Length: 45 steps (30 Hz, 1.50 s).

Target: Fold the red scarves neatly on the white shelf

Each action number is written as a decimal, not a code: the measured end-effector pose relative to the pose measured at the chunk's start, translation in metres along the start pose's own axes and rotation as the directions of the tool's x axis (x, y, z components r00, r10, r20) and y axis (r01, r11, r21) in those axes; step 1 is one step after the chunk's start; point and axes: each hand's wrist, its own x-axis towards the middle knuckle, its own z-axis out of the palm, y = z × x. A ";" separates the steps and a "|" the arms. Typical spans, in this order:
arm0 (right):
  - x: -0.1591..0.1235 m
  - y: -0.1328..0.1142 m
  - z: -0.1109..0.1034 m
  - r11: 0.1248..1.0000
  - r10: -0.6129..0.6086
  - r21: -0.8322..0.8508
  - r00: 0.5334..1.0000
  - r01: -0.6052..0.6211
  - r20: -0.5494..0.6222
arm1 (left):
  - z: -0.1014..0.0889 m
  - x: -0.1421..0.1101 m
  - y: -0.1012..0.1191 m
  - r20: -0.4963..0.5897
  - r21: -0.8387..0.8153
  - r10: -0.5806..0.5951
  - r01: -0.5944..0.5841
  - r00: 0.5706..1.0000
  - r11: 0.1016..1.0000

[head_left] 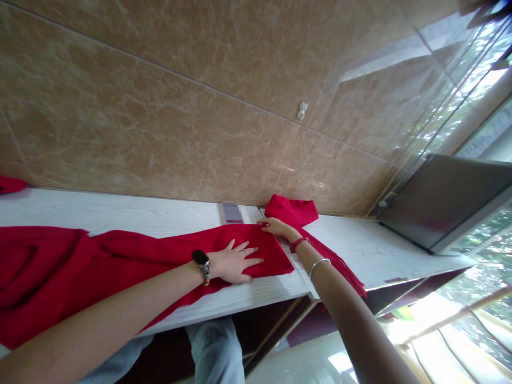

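A long red scarf (160, 250) lies along the white table, bunched at the left and flattened toward its squared right end. My left hand (236, 262) rests flat on that smooth part with its fingers spread. At the far edge of the same end, my right hand (276, 226) has its fingers bent and closed on the fabric; the fingertips are small in view. Beyond my right wrist sits a folded red cloth (291, 210). A fringed red strip (340, 261) runs under my right forearm and hangs over the table's front edge.
A phone-like flat object (232, 213) lies behind the scarf, near the tiled wall (160, 106). A dark box-shaped appliance (448, 197) stands at the table's right end, beside a window. Another red item (11, 184) shows at the far left. My legs are under the white table (264, 296).
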 end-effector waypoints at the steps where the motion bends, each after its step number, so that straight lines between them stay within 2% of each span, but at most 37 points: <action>1: 0.000 -0.002 -0.001 1.000 -0.020 0.005 0.999 0.020 0.025 | -0.002 -0.007 -0.006 0.015 0.006 0.012 -0.012 1.000 1.000; 6: -0.012 -0.013 0.000 0.989 -0.111 0.107 0.989 0.101 0.094 | -0.018 -0.055 -0.036 0.045 -0.003 0.017 -0.017 0.999 1.000; 9: -0.021 -0.015 0.004 0.952 -0.157 0.280 0.981 0.121 0.112 | -0.025 -0.072 -0.030 0.000 0.045 0.014 -0.014 1.000 0.999; 12: -0.025 -0.013 0.005 0.875 -0.128 0.478 0.988 0.071 0.087 | -0.021 -0.069 -0.006 -0.130 0.107 0.072 -0.058 0.989 0.993; 16: -0.028 -0.011 0.001 0.760 -0.109 0.647 0.993 0.060 0.035 | -0.007 -0.049 0.023 -0.296 0.246 0.105 -0.031 0.949 0.969; 19: -0.032 -0.016 -0.001 0.592 -0.136 0.797 0.990 0.115 -0.042 | -0.001 -0.042 0.027 -0.345 0.286 0.145 -0.043 0.927 0.957; 21: -0.034 -0.019 0.000 0.489 -0.133 0.863 0.989 0.126 -0.069 | -0.003 -0.044 0.025 -0.373 0.258 0.121 -0.022 0.920 0.966; 23: -0.034 -0.022 0.001 0.413 -0.102 0.902 0.990 0.130 -0.097 | -0.007 -0.050 0.022 -0.424 0.221 0.070 0.028 0.903 0.975; 25: -0.033 -0.021 0.004 0.374 -0.052 0.916 0.989 0.146 -0.136 | -0.009 -0.058 0.022 -0.490 0.193 0.024 0.082 0.871 0.978; 27: -0.033 -0.017 0.007 0.423 -0.034 0.894 0.988 0.151 -0.151 | -0.007 -0.063 0.025 -0.530 0.196 0.027 0.091 0.847 0.976; 28: -0.034 -0.013 0.009 0.495 -0.054 0.857 0.990 0.140 -0.130 | -0.003 -0.064 0.029 -0.525 0.215 0.052 0.073 0.849 0.974; 30: -0.035 -0.006 0.014 0.658 -0.116 0.745 0.992 0.110 -0.045 | 0.007 -0.062 0.037 -0.466 0.275 0.129 0.005 0.875 0.961; 32: -0.038 0.001 0.019 0.755 -0.150 0.649 0.988 0.096 0.029 | 0.018 -0.055 0.046 -0.397 0.316 0.179 -0.049 0.900 0.948; 36: -0.040 0.009 0.025 0.770 -0.092 0.632 0.995 0.087 -0.024 | 0.028 -0.040 0.059 -0.369 0.270 0.138 -0.036 0.919 0.962; 41: -0.037 0.006 0.023 0.752 -0.045 0.645 0.987 0.135 -0.155 | 0.019 -0.032 0.063 -0.430 0.211 0.076 0.019 0.900 0.977; 43: -0.034 0.003 0.022 0.805 -0.004 0.577 0.974 0.136 -0.225 | 0.016 -0.028 0.065 -0.480 0.179 0.052 0.040 0.875 0.983; 45: -0.031 0.001 0.024 0.889 0.038 0.451 0.966 0.083 -0.254 | 0.018 -0.021 0.068 -0.489 0.123 0.034 0.030 0.871 0.992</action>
